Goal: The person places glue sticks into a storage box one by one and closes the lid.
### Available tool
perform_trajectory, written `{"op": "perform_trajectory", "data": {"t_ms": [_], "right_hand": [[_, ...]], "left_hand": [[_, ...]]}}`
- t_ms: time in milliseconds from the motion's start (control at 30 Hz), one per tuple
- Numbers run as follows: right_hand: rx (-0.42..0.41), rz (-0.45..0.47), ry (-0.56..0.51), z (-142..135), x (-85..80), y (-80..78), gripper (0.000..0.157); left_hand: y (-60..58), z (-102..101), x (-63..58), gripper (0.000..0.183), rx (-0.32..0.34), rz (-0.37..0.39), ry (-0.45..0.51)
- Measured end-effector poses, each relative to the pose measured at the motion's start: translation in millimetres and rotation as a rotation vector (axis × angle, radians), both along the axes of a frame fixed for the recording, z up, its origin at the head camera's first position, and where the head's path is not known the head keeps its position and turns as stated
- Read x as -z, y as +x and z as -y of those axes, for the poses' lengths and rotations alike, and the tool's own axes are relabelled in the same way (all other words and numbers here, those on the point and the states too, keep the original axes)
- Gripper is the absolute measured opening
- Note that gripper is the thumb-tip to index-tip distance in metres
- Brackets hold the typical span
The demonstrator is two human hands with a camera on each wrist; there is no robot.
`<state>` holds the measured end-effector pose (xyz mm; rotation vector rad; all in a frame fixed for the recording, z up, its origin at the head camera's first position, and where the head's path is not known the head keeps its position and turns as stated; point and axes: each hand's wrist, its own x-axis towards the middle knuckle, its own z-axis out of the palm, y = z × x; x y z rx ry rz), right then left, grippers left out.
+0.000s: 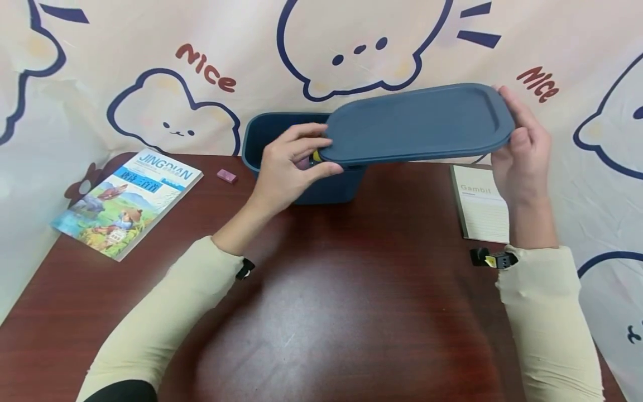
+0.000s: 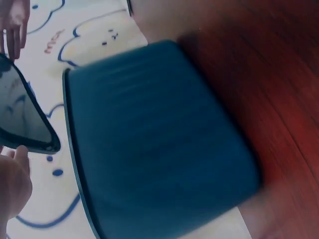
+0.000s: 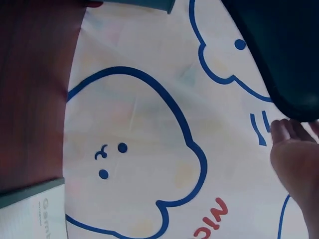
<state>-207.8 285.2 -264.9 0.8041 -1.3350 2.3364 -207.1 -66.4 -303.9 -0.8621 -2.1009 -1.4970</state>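
A dark blue oblong lid (image 1: 417, 123) is held up, slightly tilted, between two hands. My left hand (image 1: 288, 162) pinches its left end, fingers on the top edge and thumb below. At the opposite end, my right hand (image 1: 524, 145) grips the rounded edge. Behind and below the left hand stands a dark blue bin (image 1: 329, 190) without its cover, partly overlapped by the lid. Its ribbed side fills much of the left wrist view. A small yellow patch (image 1: 316, 156) shows between the left fingers; most of the bin's inside is hidden.
On the left of the brown table (image 1: 321, 301) lie a picture-covered book (image 1: 130, 201) and a small pink eraser-like block (image 1: 227, 176). At the right is a pale notebook (image 1: 481, 206) marked "Gambit". A cartoon-printed sheet (image 1: 261, 50) hangs behind the table.
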Motion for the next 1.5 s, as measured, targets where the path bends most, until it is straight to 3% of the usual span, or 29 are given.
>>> {"op": "perform_trajectory", "data": {"t_ms": [200,300,467,567,733,867,1067,1500], "right_hand": [[-0.069,0.01,0.082,8,7.4,-1.8,0.1],[-0.055,-0.003,0.206,11,10.4,-1.3,0.103],[-0.009,-0.002,0.357,17,13.2,-2.1,0.106],[-0.039,0.017,0.364,21,14.5,-3.0,0.109],[-0.068,0.021,0.386,28,16.9,-5.2,0.108],[-0.043,0.003,0.439,37,19.7,-10.2,0.097],[0.0,0.007,0.53,49,25.0,-13.0,0.084],[-0.054,0.06,0.729,71,40.9,-30.9,0.075]], "left_hand": [[0.5,22,-2.8,0.063,0.009,0.221,0.074],[1.1,33,-0.4,0.073,0.031,0.279,0.104],[2.5,48,0.2,0.08,0.079,0.283,0.186],[2.5,54,-1.9,0.082,0.097,0.284,0.215],[2.1,65,-3.9,0.078,0.041,0.299,0.152],[2.7,75,-3.2,0.077,-0.013,0.317,0.129],[-0.4,88,-1.5,0.08,-0.025,0.304,0.125],[-5.0,113,7.7,0.082,-0.139,0.323,-0.023]]}}
